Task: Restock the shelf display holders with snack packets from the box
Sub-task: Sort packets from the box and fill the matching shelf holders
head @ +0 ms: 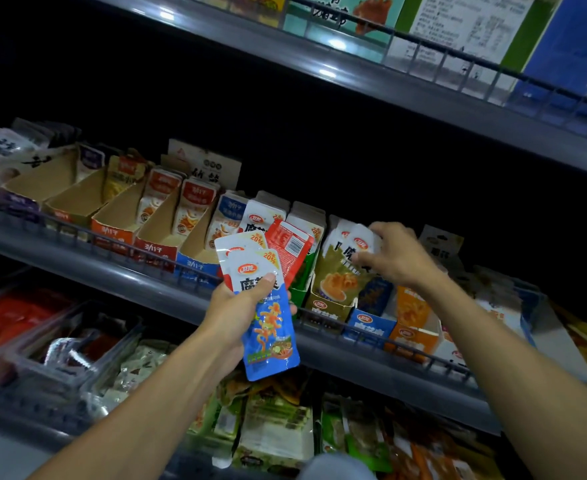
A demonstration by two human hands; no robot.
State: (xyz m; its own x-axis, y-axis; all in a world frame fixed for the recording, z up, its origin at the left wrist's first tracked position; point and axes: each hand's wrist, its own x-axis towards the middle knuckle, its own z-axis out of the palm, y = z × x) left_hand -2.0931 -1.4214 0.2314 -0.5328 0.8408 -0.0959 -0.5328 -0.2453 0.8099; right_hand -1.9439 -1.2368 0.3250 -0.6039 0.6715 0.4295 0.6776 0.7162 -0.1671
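Observation:
My left hand (240, 306) grips a fan of snack packets in front of the middle shelf: a blue-and-white packet (267, 327) on top, another white one behind it and a red packet (290, 247) at the back. My right hand (394, 254) reaches to the olive-green display holder (330, 306) and pinches the top of the white-and-olive packets (344, 251) standing in it. A blue holder (368, 327) and an orange holder (411, 337) stand just right of it. The supply box is out of view.
Cardboard holders (118, 216) line the left of the middle shelf, some nearly empty, behind a wire rail (188, 275). Boxes stand on the top shelf (406, 81). Clear tubs (60, 337) and loose packs fill the bottom shelf.

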